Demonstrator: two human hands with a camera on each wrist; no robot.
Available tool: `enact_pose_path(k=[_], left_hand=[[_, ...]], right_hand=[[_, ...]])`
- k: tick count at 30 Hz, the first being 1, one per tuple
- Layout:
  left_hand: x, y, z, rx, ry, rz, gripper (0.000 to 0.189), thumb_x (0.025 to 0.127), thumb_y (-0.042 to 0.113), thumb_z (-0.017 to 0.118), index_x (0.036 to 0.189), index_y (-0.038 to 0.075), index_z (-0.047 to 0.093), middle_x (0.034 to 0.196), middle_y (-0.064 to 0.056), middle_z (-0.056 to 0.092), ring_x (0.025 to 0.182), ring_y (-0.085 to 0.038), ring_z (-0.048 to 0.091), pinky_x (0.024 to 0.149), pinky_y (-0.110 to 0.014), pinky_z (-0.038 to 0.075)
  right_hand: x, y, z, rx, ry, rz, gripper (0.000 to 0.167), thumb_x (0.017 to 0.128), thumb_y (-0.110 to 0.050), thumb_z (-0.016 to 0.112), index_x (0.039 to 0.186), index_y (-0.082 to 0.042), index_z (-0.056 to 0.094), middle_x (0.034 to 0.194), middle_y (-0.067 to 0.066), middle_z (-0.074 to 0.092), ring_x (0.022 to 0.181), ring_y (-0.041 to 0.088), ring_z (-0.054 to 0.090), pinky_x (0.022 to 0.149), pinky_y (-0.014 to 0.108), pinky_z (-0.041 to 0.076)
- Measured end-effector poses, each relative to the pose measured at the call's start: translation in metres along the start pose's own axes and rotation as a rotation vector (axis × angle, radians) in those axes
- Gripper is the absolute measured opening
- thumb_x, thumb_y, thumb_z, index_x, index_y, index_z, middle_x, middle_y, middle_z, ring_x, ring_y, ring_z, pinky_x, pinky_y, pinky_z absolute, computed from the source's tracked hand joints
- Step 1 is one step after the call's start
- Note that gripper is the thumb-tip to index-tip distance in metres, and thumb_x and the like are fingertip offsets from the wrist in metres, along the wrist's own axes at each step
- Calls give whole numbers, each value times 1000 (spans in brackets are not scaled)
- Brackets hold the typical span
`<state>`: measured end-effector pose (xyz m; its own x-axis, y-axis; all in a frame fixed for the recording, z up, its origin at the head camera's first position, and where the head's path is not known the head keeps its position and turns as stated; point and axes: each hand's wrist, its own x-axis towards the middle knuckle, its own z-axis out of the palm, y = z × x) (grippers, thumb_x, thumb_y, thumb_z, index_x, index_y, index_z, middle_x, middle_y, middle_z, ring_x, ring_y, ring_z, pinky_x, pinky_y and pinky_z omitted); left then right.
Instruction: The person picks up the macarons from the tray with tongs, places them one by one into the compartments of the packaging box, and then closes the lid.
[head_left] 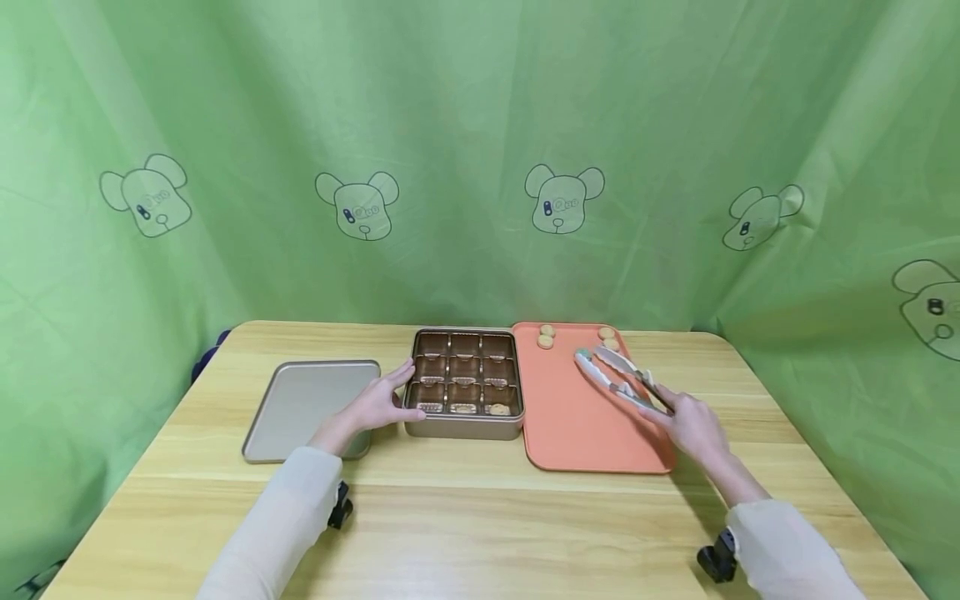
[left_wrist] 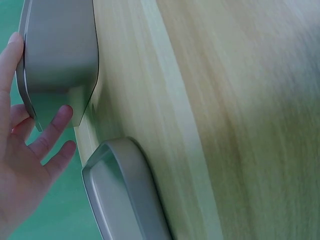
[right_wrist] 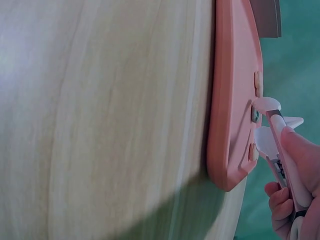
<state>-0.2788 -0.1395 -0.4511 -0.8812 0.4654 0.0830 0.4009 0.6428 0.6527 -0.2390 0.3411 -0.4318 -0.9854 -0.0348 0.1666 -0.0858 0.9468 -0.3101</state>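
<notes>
My left hand [head_left: 381,404] touches the left side and front-left corner of a brown metal baking tin [head_left: 463,427], thumb and fingers spread fairly straight. A clear insert divides the tin into several compartments; a round cookie [head_left: 498,409] lies in the front-right one, and something pale lies in the front-middle one. Over the coral tray [head_left: 570,425], my right hand [head_left: 696,425] grips a pair of white-tipped tongs [head_left: 597,376]. Their tips stand on either side of a small blue-green piece [head_left: 585,354] on the tray; whether they touch it I cannot tell.
Two pale cookies [head_left: 546,342] lie at the tray's back left and two more cookies [head_left: 609,343] at its back right. A shallow brown metal lid [head_left: 300,408] lies left of the tin. Behind the wooden table [head_left: 465,533] hangs a green curtain [head_left: 450,275].
</notes>
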Motion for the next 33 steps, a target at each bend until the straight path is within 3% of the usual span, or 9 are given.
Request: enact_pose_path(k=[1,12,14,17,19,25,29,31,33], left_hand=[[0,0,0,1,0,1,91,74,38,73,140,-5,26,150,-15,15,133,-36,22,110,-45,16],[-1,4,0,10,-1,2,91,75,38,72,139,-6,26,150,-16,15,132,-39,25,109,-48,17],[-1,4,1,1,-4,3,91,75,38,72,139,-6,26,150,-16,15,118,-39,44,110,-47,18],[-1,3,1,3,-3,6,91,75,38,72,139,-6,26,150,-17,15,93,-35,56,109,-47,21],[0,2,1,1,-8,4,91,75,38,72,139,-6,26,150,-17,14,72,-31,56,109,-46,23],[2,2,0,-2,-9,6,91,74,37,73,139,-6,26,150,-17,14,47,-12,41,106,-43,30],[1,1,-1,-1,-8,5,92,73,37,73,139,-6,26,150,-17,15,55,-24,53,106,-43,30],[1,1,0,5,1,16,92,73,37,73,139,-7,27,149,-19,16,87,-35,60,107,-46,26],[0,1,0,7,9,25,91,73,37,73,138,-8,27,148,-21,17,117,-40,45,108,-49,22]], right_hand=[[0,0,0,-3,-6,3,66,81,-40,65,129,2,47,93,33,58,75,42,56,53,45,43],[2,1,3,-15,-30,-2,62,83,-37,64,130,0,47,96,33,58,74,39,55,53,44,41],[2,0,3,-20,-23,-6,61,83,-37,64,129,0,48,99,35,58,79,43,56,55,47,43],[1,0,3,-26,-18,-6,61,83,-38,63,129,-1,49,100,36,57,84,47,55,58,50,45],[1,0,3,-26,-14,-6,61,83,-39,63,129,-1,49,100,36,57,83,47,55,58,50,45],[-1,0,1,-20,4,-23,62,84,-41,62,128,0,49,97,34,58,79,44,56,55,47,44],[-3,-2,0,-8,6,-33,62,84,-40,62,129,1,48,92,30,59,71,36,54,51,41,40],[-3,-3,0,0,11,-46,62,84,-38,63,129,1,48,89,28,59,68,32,53,50,39,39],[-5,-5,0,10,16,-59,61,84,-37,64,128,1,48,87,26,60,66,29,51,49,36,38]])
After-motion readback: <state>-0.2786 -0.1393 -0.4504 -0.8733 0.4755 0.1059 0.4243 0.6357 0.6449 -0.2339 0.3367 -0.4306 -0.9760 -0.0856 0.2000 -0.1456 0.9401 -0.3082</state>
